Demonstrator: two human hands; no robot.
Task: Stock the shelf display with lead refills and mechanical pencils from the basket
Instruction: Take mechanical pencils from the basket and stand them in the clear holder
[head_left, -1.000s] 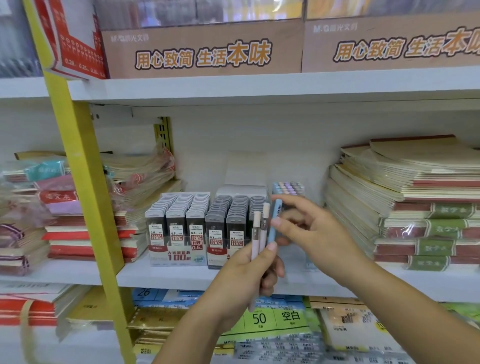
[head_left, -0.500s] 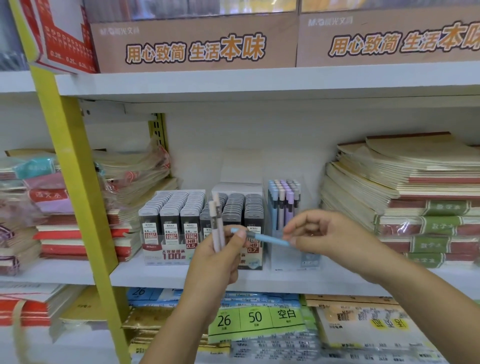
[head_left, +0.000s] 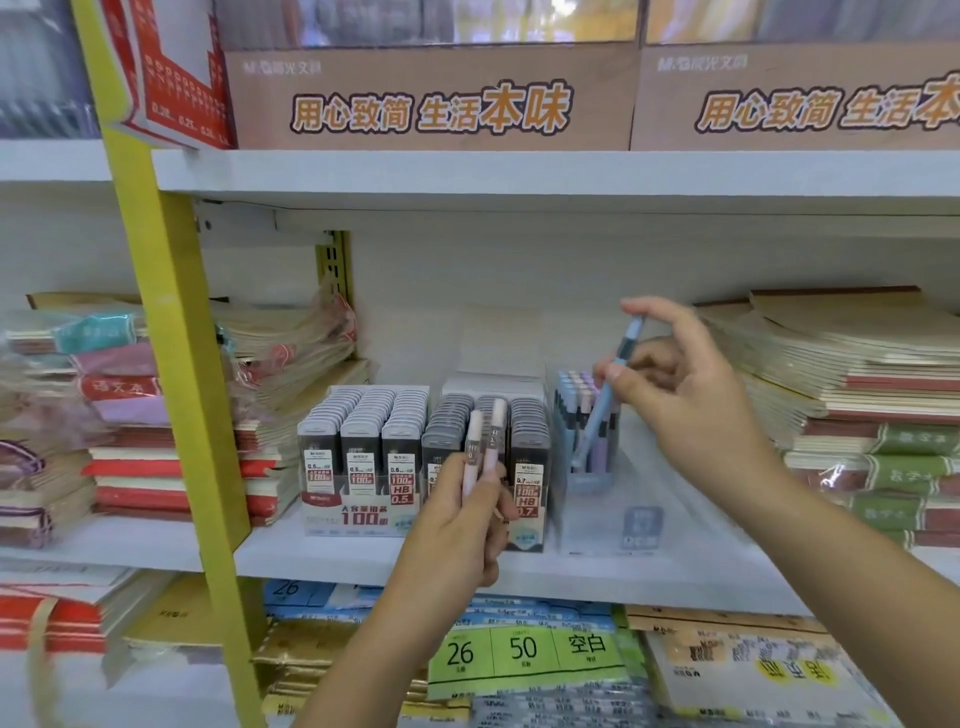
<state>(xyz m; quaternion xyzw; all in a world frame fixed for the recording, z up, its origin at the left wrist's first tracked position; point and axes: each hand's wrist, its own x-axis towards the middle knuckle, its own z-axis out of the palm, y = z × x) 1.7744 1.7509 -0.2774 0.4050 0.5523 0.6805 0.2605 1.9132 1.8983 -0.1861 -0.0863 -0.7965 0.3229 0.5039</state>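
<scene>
Facing a white shop shelf (head_left: 337, 556) from close up, looking slightly down. With the right hand (head_left: 691, 405), pinching the upper part of a blue mechanical pencil (head_left: 597, 415) between thumb and index fingertip, other fingers loosely curled, and holding it tilted, lower end reaching into a clear display box (head_left: 587, 514) among upright pastel pencils (head_left: 574, 400). With the left hand (head_left: 457, 525), gripping two pale pink mechanical pencils (head_left: 474, 441) upright, fingers curled round their lower halves, just in front of the lead refill trays (head_left: 363, 447) standing immediately left of the clear box. Seeing stacks of notebooks (head_left: 857, 395) flanking the display on both sides, a yellow upright post (head_left: 171, 364) crossing the left of the view, brown printed cartons (head_left: 431, 98) sitting on the shelf above, and green price labels (head_left: 522, 649) showing below.
</scene>
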